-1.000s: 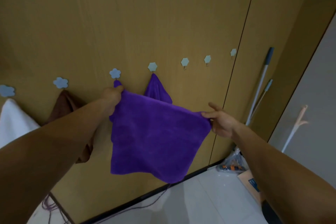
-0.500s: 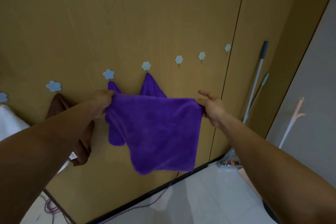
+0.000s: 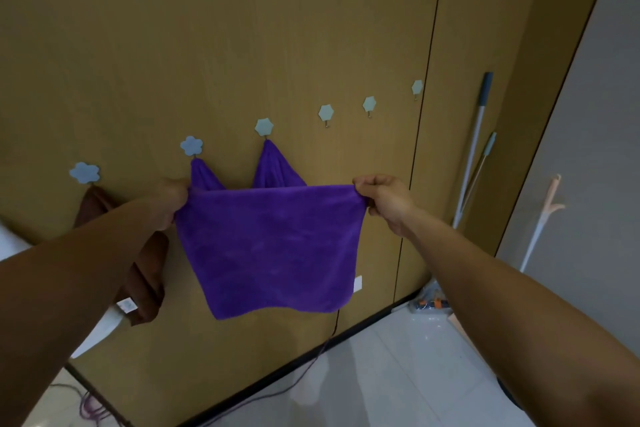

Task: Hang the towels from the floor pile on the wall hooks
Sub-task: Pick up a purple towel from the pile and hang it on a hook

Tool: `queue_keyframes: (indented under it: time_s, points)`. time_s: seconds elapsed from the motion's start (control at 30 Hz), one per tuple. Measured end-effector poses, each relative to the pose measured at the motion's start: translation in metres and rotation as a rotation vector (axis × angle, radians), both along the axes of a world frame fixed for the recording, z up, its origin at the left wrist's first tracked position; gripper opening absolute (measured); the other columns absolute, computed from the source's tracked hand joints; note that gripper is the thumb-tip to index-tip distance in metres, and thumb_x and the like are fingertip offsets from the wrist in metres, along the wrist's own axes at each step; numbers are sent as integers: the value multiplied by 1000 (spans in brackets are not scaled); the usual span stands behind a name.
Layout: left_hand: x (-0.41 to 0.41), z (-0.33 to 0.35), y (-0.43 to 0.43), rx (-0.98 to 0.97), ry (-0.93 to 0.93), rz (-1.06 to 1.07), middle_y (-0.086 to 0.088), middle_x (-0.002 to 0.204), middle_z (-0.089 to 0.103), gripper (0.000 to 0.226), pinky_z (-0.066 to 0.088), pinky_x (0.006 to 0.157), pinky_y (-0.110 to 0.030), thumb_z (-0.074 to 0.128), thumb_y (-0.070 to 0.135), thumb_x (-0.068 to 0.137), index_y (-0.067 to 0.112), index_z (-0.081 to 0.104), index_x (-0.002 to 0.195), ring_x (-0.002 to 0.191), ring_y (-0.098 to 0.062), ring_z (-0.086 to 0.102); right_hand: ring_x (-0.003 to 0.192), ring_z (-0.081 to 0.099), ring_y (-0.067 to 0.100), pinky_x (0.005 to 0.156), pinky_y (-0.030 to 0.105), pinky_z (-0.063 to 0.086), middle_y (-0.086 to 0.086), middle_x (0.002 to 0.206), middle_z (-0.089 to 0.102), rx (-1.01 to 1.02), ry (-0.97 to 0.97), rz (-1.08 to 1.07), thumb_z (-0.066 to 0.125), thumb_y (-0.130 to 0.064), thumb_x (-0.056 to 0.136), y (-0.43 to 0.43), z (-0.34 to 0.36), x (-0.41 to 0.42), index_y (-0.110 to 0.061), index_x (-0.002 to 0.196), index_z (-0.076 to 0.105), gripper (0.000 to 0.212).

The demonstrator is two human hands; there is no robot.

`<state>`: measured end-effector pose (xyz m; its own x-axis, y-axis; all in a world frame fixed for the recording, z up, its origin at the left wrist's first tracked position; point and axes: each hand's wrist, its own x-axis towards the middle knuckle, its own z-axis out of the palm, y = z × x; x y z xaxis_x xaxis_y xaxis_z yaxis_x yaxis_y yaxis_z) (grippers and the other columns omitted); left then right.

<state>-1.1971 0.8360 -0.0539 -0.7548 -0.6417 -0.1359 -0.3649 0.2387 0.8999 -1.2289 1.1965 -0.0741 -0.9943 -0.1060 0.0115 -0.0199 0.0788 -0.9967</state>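
We hold the purple towel [image 3: 273, 246] spread flat in front of the wooden wall. Its top edge, the long axis, is pulled taut and nearly level between our hands. The left grip [image 3: 171, 199] is closed on the top left corner, and the right grip [image 3: 384, 199] has its fingers curled round the top right corner.

Our landmark is the first bare hexagon hook [image 3: 326, 113]. The towel hangs below it and mostly to its left. The right grip sits below it and a little to its right, while the left grip lies well off to its lower left. A hung purple towel [image 3: 273, 166] occupies the next hook to the left.

We judge the right corner the nearer one, so the coming move is up and slightly left with the right grip.
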Motion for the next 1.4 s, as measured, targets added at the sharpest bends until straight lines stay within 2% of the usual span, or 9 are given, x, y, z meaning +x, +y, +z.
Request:
queue_keyframes:
  time_s: [0.17,0.3,0.63,0.73,0.87,1.03,1.2,1.33,1.4]
  points:
    - [1,1,4,78,26,-2,-2,84,54,21,41,57,-32,40,28,99,13,54,101,72,-17,49,59,52,8,43,18,41,-2,75,58,96,48,-25,51,-7,91,-14,-4,2,-13,113,57,23]
    - [-3,-1,11,131,30,-58,-9,117,59,33,42,70,-30,43,24,99,9,52,128,86,-17,52,52,47,10,38,18,39,-1,71,52,125,75,12,46,-8,93,-25,-5,6,-10,113,55,22]
    - [-6,-11,12,51,-9,-47,-12,127,57,31,44,82,-35,40,20,101,6,52,126,115,-29,54,59,49,8,48,19,42,1,82,59,183,90,79,45,-16,97,-23,-22,10,-9,103,66,23]
    - [-4,-14,7,54,-14,-67,-9,113,58,27,44,79,-34,39,20,100,8,56,117,97,-23,54,63,51,7,50,16,43,-1,82,63,118,61,-16,50,-14,95,-11,-26,5,-7,98,70,21]
    - [1,-15,7,93,-32,-109,-7,89,56,19,38,56,-28,42,16,97,14,55,83,68,-18,49,70,54,13,60,23,42,1,79,62,21,-19,-258,57,-12,91,13,-25,-10,-1,99,71,19]
    - [-2,-11,27,219,37,-73,2,87,51,10,37,65,-29,46,23,95,20,55,100,71,-12,44,65,49,10,54,24,39,5,90,60,-32,-76,-263,51,-5,92,22,-12,-23,-1,110,66,25]
    - [-2,-5,35,264,62,-80,2,102,57,24,37,60,-25,55,27,93,20,56,116,79,-10,49,61,45,15,43,23,34,7,93,57,283,-38,-240,40,-5,94,36,-9,-34,-16,99,60,23]
    - [-4,-1,43,296,84,-100,3,99,62,22,40,55,-25,58,25,93,18,58,114,77,-9,55,88,50,22,70,27,38,15,110,60,603,73,-217,39,-6,96,40,-7,-40,-5,109,59,24]
    - [-5,-1,45,306,78,-112,2,97,63,26,43,52,-25,59,23,93,15,58,118,80,-11,58,90,50,23,70,27,38,16,110,60,667,73,-154,41,-10,97,40,-6,-38,-5,106,59,21]
